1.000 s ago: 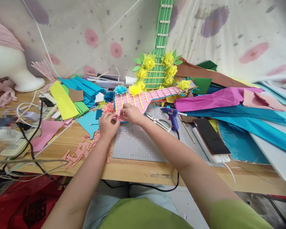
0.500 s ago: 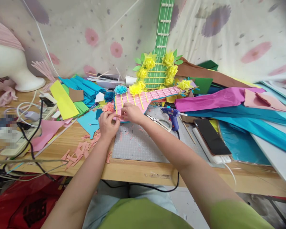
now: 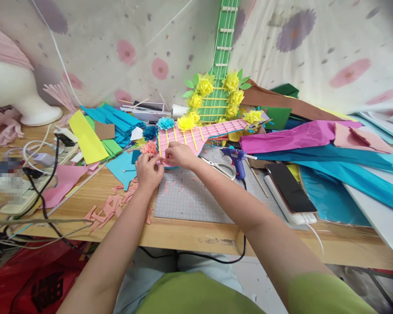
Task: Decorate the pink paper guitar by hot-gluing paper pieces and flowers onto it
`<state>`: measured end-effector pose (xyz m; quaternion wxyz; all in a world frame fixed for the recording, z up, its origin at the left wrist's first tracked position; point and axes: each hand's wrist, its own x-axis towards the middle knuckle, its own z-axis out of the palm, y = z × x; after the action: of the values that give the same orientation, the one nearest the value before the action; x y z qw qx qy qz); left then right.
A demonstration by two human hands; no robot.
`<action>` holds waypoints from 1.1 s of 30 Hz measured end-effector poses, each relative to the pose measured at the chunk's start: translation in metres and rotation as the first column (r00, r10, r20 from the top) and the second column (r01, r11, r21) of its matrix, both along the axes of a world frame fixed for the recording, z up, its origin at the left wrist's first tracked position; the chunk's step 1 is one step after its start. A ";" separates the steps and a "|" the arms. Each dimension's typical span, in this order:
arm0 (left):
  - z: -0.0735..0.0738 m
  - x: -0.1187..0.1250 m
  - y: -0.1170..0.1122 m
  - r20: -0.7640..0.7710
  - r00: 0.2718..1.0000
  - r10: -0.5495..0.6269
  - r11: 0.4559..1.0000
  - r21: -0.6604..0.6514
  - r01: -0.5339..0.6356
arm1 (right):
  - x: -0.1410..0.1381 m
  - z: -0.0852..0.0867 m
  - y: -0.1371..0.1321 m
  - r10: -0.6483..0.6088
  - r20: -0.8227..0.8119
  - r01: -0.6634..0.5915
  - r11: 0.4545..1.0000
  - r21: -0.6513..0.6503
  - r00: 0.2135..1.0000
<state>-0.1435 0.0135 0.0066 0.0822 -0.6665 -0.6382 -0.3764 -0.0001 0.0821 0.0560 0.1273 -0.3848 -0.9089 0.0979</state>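
Left hand (image 3: 149,171): fingers bent, nearly closed; whether they are gripping anything, too hidden to tell. Right hand (image 3: 178,155): fingers curled, resting on the near edge of a pink toy guitar (image 3: 204,136); grip likewise unclear. Guitar is lying under and beyond the right hand, neck pointing rightward. Coral flower (image 3: 149,147) is sitting just beyond the left hand. Scissors (image 3: 217,167) and glue gun (image 3: 237,162) are lying right of the right hand; coral scraps (image 3: 109,207), left of the left.

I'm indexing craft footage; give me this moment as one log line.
left hand: beside coral flower; right hand: over pink guitar; grip: unclear; glue gun: beside scissors
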 end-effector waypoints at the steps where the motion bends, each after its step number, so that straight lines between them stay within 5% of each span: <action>1: 0.000 0.000 0.000 -0.011 1.000 -0.003 1.000 -0.007 0.003 | 0.000 0.000 0.000 -0.002 -0.011 0.002 1.000 -0.006 1.000; 9: -0.001 0.000 0.001 -0.013 1.000 -0.008 1.000 0.005 0.008 | 0.011 0.005 0.011 -0.107 -0.240 0.064 0.982 -0.178 0.965; 13: 0.003 0.002 0.001 0.162 0.986 -0.030 0.996 0.085 0.016 | 0.025 0.003 0.008 -0.145 -0.382 -0.048 0.890 -0.453 0.913; 15: 0.006 0.006 0.001 0.302 0.944 -0.129 0.991 0.083 0.109 | 0.032 0.001 0.004 -0.149 -0.424 -0.130 0.817 -0.562 0.893; 18: 0.008 0.015 -0.001 0.493 0.829 -0.264 0.953 0.002 0.303 | 0.040 -0.003 0.000 -0.137 -0.432 -0.172 0.779 -0.603 0.892; 24: 0.004 0.027 -0.003 0.621 0.754 -0.214 0.930 -0.108 0.352 | 0.046 0.002 -0.004 -0.121 -0.348 -0.085 0.847 -0.524 0.930; 27: 0.005 0.030 -0.004 0.750 0.647 -0.134 0.931 -0.129 0.341 | 0.053 0.011 -0.011 -0.152 -0.322 -0.014 0.888 -0.460 0.935; 33: 0.012 0.033 -0.006 0.878 0.479 -0.006 0.941 -0.158 0.301 | 0.118 0.021 -0.042 -0.167 -0.291 0.010 0.880 -0.474 0.942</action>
<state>-0.1107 0.0077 0.0186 -0.3827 -0.4456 -0.5771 -0.5674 0.1179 0.0398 0.0771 0.1829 -0.4244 -0.8064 0.3690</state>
